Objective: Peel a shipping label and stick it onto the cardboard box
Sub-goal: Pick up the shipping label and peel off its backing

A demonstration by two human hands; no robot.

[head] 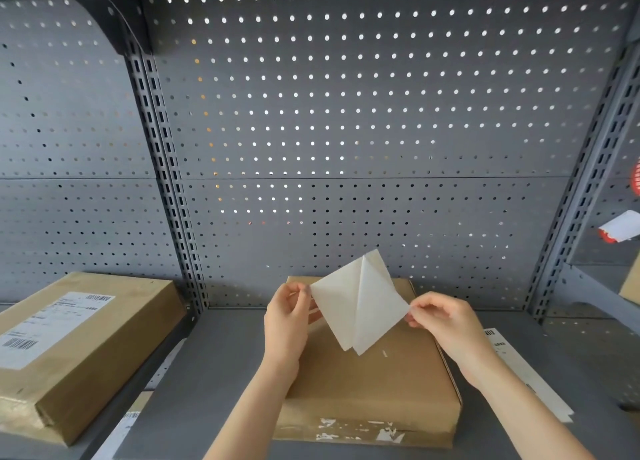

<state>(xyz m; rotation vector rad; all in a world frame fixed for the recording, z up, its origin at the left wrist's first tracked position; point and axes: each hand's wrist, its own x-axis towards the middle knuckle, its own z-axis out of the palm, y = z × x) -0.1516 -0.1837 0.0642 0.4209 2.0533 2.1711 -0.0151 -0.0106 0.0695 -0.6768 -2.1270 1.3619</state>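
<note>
A flat cardboard box lies on the grey shelf in front of me, its top bare, with torn tape remnants on its front edge. Above it I hold a white shipping label sheet, blank side towards me, partly split into two layers along a diagonal. My left hand pinches the sheet's left corner. My right hand pinches its right corner. Both hands are above the box's far half.
A second cardboard box bearing a stuck label lies on the left shelf. Strips of label paper rest on the shelf to the right of the box and at lower left. A grey pegboard wall stands behind.
</note>
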